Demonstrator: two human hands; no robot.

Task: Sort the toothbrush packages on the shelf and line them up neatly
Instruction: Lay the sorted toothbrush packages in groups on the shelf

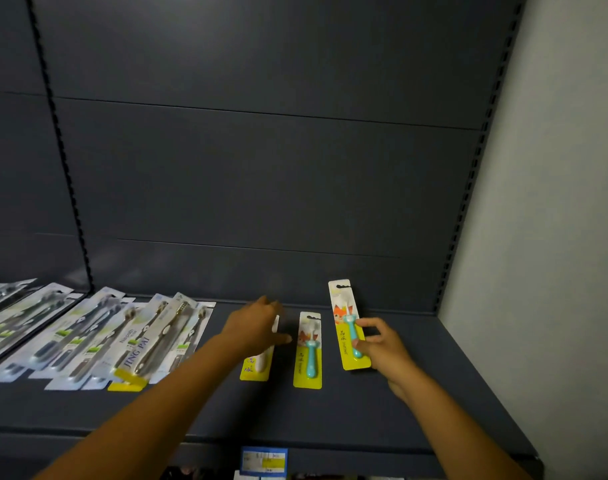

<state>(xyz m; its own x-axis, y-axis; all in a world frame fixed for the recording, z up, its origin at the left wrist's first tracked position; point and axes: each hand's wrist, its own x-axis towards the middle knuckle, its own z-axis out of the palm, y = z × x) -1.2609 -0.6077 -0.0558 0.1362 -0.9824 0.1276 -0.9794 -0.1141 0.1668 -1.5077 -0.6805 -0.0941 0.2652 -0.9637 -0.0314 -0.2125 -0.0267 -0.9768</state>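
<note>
**Kids' brushes getting their own row**

The shelf (pixel 364 410) has the adult packs (pixel 98 337) heaped at lower left, so I'm spacing the yellow ones mid-frame. My left hand (pixel 257 323) lies flat, fingers loose, on the white-brush pack (pixel 257 367) to square it. My right hand (pixel 382 344) pinches the rightmost teal pack (pixel 345 306), sitting higher than the middle pack (pixel 308 355).

A blue-and-yellow price label (pixel 264 460) sits on the shelf's front edge beside a pale wall (pixel 555 168).
</note>
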